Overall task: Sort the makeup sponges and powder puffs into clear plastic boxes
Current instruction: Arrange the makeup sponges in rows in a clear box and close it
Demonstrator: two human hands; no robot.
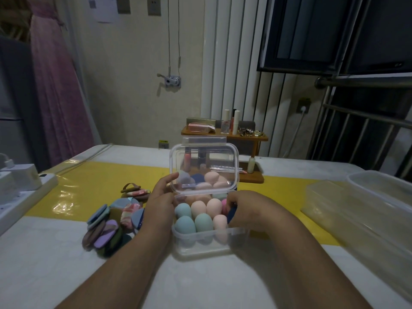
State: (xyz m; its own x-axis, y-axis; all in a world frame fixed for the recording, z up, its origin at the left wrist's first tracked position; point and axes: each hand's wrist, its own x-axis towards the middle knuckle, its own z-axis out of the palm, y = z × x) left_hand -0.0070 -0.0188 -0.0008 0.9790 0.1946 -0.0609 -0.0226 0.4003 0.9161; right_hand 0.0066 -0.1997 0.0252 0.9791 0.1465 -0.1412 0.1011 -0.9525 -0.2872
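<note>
A small clear plastic box stands in the middle of the table, packed with egg-shaped makeup sponges in blue, green and pink. Its clear lid stands tilted up over the back of the box. My left hand holds the lid's left edge, thumb and fingers curled on it. At the box's right side my right hand grips a dark blue sponge. A pile of flat powder puffs in mixed colours lies to the left of the box.
A larger clear box with its lid stands at the right edge of the table. A white power strip lies at the left. Behind, a wooden stand holds cosmetics bottles. A yellow strip crosses the white table.
</note>
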